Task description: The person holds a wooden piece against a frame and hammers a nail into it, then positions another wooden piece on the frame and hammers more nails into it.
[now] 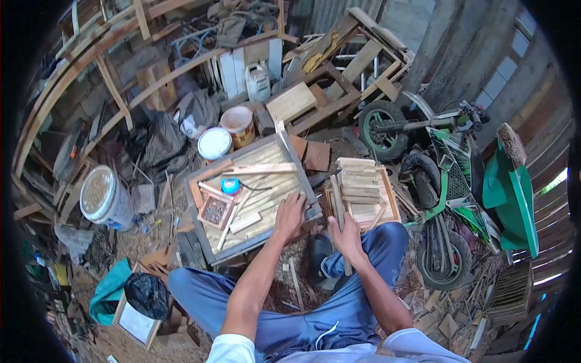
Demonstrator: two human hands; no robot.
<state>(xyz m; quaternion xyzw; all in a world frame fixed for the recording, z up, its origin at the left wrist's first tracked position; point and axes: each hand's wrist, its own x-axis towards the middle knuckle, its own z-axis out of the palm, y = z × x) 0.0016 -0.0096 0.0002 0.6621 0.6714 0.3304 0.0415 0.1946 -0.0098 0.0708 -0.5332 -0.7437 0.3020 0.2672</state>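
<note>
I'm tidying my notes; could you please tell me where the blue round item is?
In the head view, the blue round item lies on the framed board, left of the left hand, beside the small square tray.

Wood strips [358, 183] lt tan, board rim [302, 180] grey, bike [451, 172] grn & blk.

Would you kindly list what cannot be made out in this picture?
In the head view:
Wooden strip: its gripped part is hidden by the right hand.
Left hand: its palm faces down, hidden by the back of the hand.
Small pieces in the little tray: too small to identify.
Black plastic bag: its folds hide any contents.
</note>
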